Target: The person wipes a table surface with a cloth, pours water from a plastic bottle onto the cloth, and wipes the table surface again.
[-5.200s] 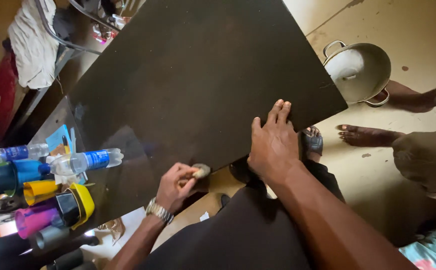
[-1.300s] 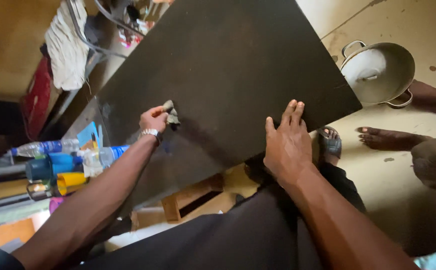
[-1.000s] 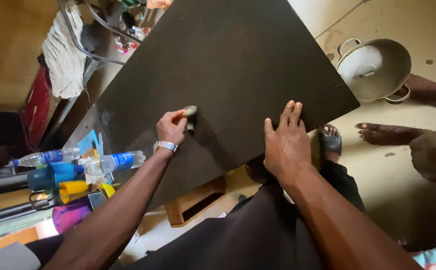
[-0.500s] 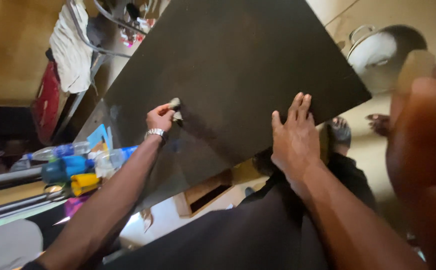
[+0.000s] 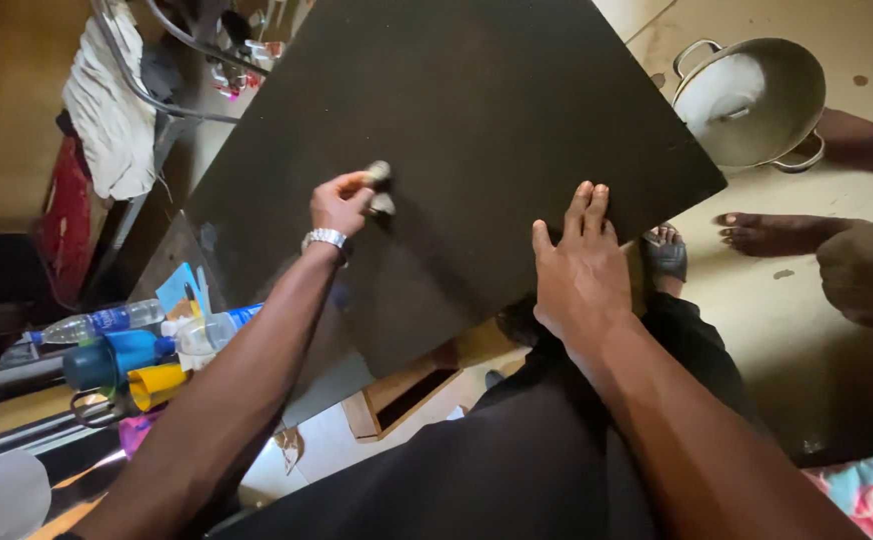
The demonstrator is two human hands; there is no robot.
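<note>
On the dark board (image 5: 477,130), the left hand (image 5: 342,203) pinched a small grey pad (image 5: 380,188) near its middle (grip closed on it); the right hand (image 5: 582,270) lay flat, open, at the board's near edge.

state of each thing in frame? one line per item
Left hand: grip shut on a small grey pad, pressed to the board.
Right hand: flat, open, on the board's near edge.
Dark board: tilted, propped off the floor.
Metal pot: upright on the floor.
Plastic bottles: lying on their sides.
</note>
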